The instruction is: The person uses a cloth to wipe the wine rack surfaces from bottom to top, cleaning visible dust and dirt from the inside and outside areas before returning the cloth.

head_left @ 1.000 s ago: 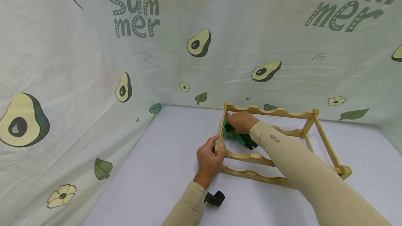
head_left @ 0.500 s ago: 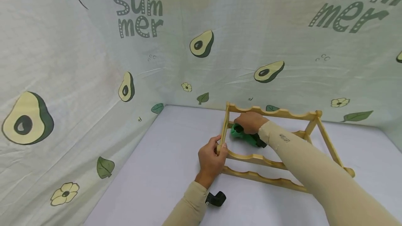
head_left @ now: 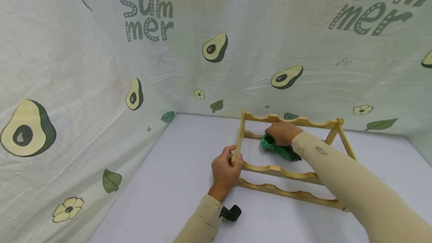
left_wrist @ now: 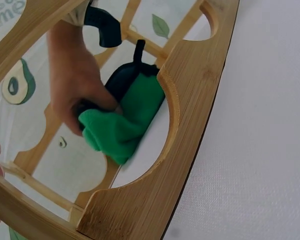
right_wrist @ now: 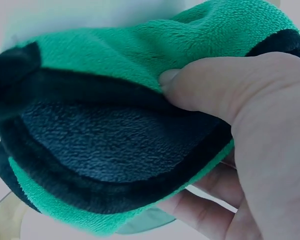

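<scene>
Green cloth (head_left: 277, 148) was gripped beneath right hand (head_left: 282, 132) inside wooden rack (head_left: 273, 169) | left hand (head_left: 225, 170) clasped rack post | cloth was shifted rightward since earlier.

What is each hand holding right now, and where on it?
The left hand grips the wooden rack by its left end post. The right hand holds a bunched green cloth, fingers pinching its folded edge.

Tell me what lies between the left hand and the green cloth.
In the head view, only bare white tabletop inside the wooden rack separates the left hand from the green cloth.
</scene>
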Demonstrator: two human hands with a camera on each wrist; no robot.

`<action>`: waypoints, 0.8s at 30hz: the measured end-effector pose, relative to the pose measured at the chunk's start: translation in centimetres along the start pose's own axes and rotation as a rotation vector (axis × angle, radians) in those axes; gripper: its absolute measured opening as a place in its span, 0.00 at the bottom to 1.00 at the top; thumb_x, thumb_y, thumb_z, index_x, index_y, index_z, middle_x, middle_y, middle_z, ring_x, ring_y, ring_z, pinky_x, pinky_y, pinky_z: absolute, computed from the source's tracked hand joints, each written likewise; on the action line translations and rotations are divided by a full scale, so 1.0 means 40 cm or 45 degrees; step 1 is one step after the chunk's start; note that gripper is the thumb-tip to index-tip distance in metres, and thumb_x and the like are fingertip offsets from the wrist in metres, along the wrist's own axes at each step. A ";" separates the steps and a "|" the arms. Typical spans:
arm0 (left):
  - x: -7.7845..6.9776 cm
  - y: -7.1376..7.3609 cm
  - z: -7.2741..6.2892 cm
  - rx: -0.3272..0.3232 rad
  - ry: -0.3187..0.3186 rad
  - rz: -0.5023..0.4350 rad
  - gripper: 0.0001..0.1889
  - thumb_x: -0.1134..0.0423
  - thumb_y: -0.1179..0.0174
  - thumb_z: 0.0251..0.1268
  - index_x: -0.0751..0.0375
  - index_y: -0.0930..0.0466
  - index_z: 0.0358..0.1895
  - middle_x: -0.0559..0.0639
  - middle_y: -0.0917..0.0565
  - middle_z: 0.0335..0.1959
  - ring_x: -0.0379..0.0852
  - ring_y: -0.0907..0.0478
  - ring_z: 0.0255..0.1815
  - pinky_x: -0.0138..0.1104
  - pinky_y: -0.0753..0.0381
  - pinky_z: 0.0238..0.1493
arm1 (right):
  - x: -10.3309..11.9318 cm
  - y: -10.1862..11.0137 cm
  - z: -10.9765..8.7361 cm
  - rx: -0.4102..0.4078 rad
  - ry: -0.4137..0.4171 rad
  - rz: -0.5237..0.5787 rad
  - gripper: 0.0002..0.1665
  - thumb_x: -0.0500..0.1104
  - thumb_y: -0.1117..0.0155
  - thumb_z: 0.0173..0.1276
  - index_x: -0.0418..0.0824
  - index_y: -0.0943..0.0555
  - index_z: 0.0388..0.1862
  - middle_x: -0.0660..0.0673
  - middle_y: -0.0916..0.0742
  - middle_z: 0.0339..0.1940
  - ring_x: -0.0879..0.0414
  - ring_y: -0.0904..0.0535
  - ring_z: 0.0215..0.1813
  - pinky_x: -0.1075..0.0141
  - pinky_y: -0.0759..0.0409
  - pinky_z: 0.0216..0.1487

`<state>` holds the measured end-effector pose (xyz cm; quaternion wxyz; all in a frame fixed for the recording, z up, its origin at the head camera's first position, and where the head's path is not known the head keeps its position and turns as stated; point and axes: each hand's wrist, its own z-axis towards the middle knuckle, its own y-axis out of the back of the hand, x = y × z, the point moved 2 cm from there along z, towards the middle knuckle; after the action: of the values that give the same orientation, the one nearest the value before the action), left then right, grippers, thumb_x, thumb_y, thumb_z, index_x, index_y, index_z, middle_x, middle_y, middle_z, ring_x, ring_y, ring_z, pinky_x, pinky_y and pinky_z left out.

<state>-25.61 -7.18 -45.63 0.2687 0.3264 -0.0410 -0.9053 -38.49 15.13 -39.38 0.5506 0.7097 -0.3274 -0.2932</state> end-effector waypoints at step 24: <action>0.005 -0.007 -0.008 -0.035 0.056 -0.038 0.15 0.64 0.36 0.58 0.63 0.14 0.48 0.38 0.32 0.10 0.24 0.43 0.12 0.23 0.42 0.11 | -0.069 -0.021 -0.115 0.115 -0.206 0.005 0.06 0.36 0.32 0.65 0.41 0.22 0.34 0.49 0.21 0.27 0.54 0.27 0.29 0.59 0.26 0.34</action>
<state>-25.67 -7.00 -46.06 0.2605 0.3432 -0.0180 -0.9022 -36.51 20.17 -39.03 0.4903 0.7072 -0.3850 -0.3335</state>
